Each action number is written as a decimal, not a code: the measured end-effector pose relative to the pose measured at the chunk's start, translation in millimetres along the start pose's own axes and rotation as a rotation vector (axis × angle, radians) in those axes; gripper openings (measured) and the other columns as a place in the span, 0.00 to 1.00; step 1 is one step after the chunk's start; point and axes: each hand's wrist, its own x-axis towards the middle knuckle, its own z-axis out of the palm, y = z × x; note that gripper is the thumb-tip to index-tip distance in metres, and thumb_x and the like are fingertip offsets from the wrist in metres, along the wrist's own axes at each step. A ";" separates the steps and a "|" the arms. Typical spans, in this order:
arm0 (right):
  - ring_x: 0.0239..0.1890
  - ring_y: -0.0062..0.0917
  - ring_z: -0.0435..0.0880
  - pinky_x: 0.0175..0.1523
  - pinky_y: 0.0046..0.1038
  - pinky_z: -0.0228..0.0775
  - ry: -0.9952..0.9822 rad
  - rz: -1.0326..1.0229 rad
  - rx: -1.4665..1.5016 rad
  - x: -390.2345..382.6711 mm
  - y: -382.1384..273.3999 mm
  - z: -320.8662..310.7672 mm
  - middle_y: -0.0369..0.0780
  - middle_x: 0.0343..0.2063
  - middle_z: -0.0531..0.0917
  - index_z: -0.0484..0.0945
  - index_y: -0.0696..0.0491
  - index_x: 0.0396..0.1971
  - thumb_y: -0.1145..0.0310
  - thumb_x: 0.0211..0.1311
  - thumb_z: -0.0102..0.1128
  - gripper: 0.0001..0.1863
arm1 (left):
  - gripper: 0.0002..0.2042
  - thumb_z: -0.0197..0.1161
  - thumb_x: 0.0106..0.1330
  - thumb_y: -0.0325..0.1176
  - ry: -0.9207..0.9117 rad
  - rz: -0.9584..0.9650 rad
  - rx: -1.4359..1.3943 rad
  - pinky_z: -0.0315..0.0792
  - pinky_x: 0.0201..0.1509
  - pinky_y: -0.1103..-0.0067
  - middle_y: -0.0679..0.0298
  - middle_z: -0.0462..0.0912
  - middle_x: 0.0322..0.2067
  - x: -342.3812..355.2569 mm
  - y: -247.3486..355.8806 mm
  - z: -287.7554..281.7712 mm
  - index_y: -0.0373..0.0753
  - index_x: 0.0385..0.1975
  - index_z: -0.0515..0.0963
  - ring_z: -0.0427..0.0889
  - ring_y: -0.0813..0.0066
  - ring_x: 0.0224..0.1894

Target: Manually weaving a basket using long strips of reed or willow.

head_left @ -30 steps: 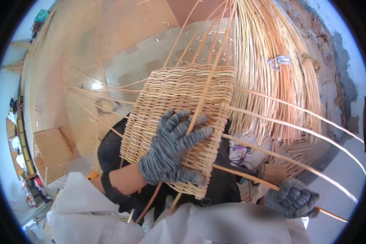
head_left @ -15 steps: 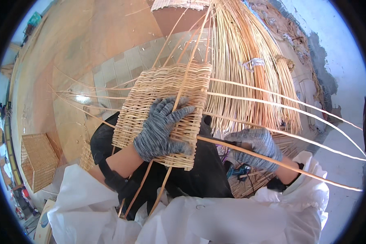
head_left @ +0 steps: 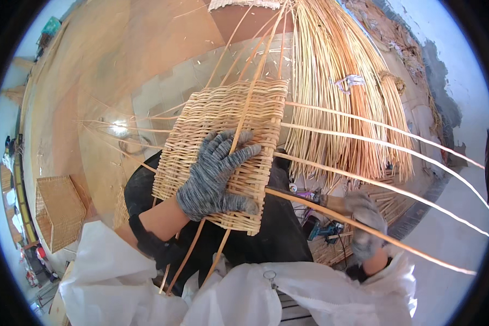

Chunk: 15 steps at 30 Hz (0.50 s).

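Note:
My left hand (head_left: 214,171), in a grey knit glove, lies with spread fingers on a woven cane panel (head_left: 255,117) over my dark-clad lap (head_left: 282,233). A long cane (head_left: 247,108) runs lengthwise over the panel between those fingers. Loose cane ends (head_left: 364,141) stick out from the panel's edges. My right hand (head_left: 367,217), gloved and motion-blurred, is at the wooden handle (head_left: 339,204) of a dark-shafted tool, which lies along an orange cane (head_left: 375,231) at the panel's lower right edge. The tool's tip is hidden.
A large bundle of long canes (head_left: 342,49) lies at the upper right beside a rough wall base (head_left: 440,92). A woven box-like piece (head_left: 60,212) stands at the left. A teal power tool (head_left: 323,228) and short canes lie right of my lap.
My right hand has left the orange cane it gripped a second ago and moved up and left to the tool's handle. My left hand stays spread on the panel, which shifted upward in view.

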 end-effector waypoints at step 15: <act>0.29 0.21 0.79 0.32 0.28 0.71 0.387 -0.341 1.036 -3.1 -12.7 19.5 0.33 0.23 0.78 0.73 0.49 0.26 0.57 0.59 0.49 0.12 | 0.47 0.60 0.32 0.70 -0.119 -0.039 -0.068 0.39 0.64 0.58 0.58 0.62 0.57 9.8 -1.2 -4.8 0.47 0.55 0.67 0.56 0.54 0.61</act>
